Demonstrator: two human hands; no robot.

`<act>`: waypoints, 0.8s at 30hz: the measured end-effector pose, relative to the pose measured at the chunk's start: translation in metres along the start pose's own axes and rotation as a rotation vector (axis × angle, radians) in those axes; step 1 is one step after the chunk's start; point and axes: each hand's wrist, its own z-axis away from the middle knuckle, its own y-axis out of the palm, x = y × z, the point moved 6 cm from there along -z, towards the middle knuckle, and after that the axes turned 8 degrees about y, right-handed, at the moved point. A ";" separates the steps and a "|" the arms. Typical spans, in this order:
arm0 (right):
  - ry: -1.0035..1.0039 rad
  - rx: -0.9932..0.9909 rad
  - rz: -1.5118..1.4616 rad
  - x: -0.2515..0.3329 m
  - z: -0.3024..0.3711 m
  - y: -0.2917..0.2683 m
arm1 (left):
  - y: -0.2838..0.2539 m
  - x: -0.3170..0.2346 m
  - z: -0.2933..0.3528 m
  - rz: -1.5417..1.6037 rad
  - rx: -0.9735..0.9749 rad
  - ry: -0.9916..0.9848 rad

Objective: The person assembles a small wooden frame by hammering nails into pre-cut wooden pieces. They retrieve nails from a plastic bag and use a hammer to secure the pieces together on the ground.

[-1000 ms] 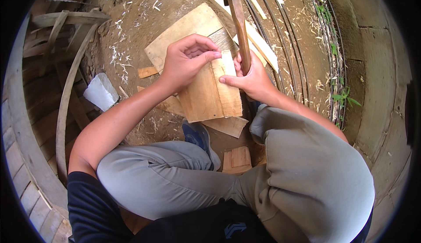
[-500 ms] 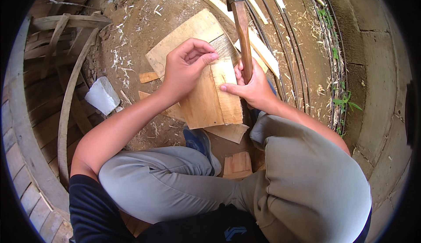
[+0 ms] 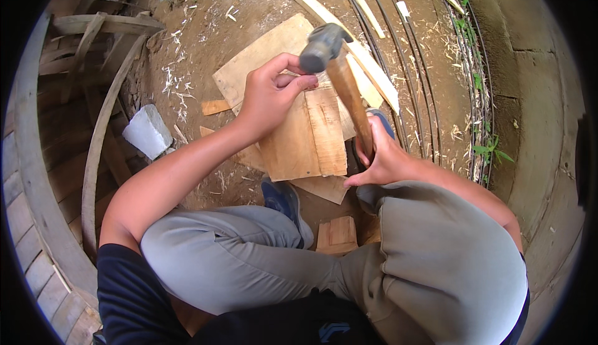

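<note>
My right hand (image 3: 389, 158) is wrapped round the lower end of the wooden handle of a hammer (image 3: 350, 89). The metal head hangs just above the fingertips of my left hand (image 3: 265, 99), slightly blurred. My left hand is closed in a pinch at the upper end of a wooden board (image 3: 286, 148); what it pinches, if anything, is hidden. A narrower wood strip (image 3: 327, 136) lies along that board's right side, and a nail head shows near the bottom edge. Under and beyond them lies another flat board (image 3: 258, 55).
Pale wood strips (image 3: 374, 83) and several dark rods (image 3: 408, 52) lie on the dirt at the right. A whitish block (image 3: 148, 132) sits at the left, beside a curved wooden frame (image 3: 103, 120). A small wood block (image 3: 336, 234) is near my shoe (image 3: 283, 205).
My right hand has let go of the board's strip and drawn back toward me. The hammer has tilted left, bringing its head close over my left hand, which still pinches in nearly the same place.
</note>
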 end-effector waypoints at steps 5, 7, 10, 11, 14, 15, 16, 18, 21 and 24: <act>-0.147 -0.032 0.224 0.005 0.004 0.003 | -0.007 -0.007 0.000 -0.363 0.050 0.168; -0.169 -0.042 0.257 0.005 0.003 0.006 | -0.009 0.005 -0.002 -0.209 0.034 0.163; -0.189 -0.035 0.290 0.005 0.001 0.010 | -0.007 0.013 -0.005 -0.060 -0.004 0.111; -0.191 -0.027 0.298 0.006 0.000 0.011 | -0.007 0.013 -0.006 -0.057 -0.008 0.047; -0.139 0.032 0.306 0.014 0.001 0.011 | -0.005 0.010 -0.005 -0.046 -0.019 -0.053; -0.162 0.041 0.320 0.014 -0.001 0.012 | -0.005 0.008 -0.004 -0.040 -0.019 -0.047; -0.184 0.051 0.335 0.014 -0.001 0.013 | -0.003 0.003 -0.004 -0.034 -0.019 -0.043; -0.192 0.035 0.329 0.012 -0.001 0.014 | -0.001 -0.002 -0.004 -0.068 -0.019 -0.033; -0.207 0.011 0.313 0.014 -0.002 0.013 | -0.001 0.002 -0.003 -0.002 -0.037 -0.079; -0.226 -0.012 0.300 0.018 -0.002 0.012 | -0.001 0.001 -0.003 0.003 -0.051 -0.059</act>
